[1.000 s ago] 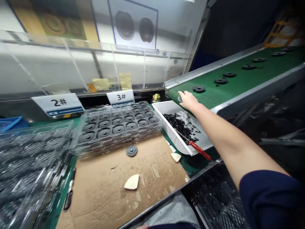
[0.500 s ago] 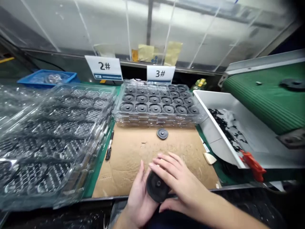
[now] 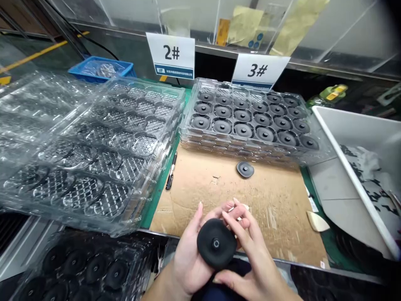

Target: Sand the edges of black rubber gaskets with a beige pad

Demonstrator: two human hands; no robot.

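My left hand (image 3: 189,259) cradles a round black disc (image 3: 216,244) with a small raised hub at its centre, the hub side facing up. At the disc's rim are the fingers of my right hand (image 3: 255,259), curled along its upper right side with the thumb by its lower edge. A small white bit (image 3: 246,207) shows by the right fingers; what it is I cannot make out. Another dark disc (image 3: 245,169) lies on the cardboard sheet (image 3: 194,188) ahead of my hands. Beyond it, stacked clear trays (image 3: 238,142) hold rows of similar discs.
Clear plastic trays (image 3: 94,167) with moulded pockets are stacked left. A pen (image 3: 171,171) lies beside them. On the right are a white bin (image 3: 354,175) with small black parts and a cream wedge (image 3: 318,221). Below the bench edge sits a tray of discs (image 3: 84,267).
My right hand has drawn back from over the disc, so more of its face shows. The view has swung left and down, bringing the lower tray of discs into sight.
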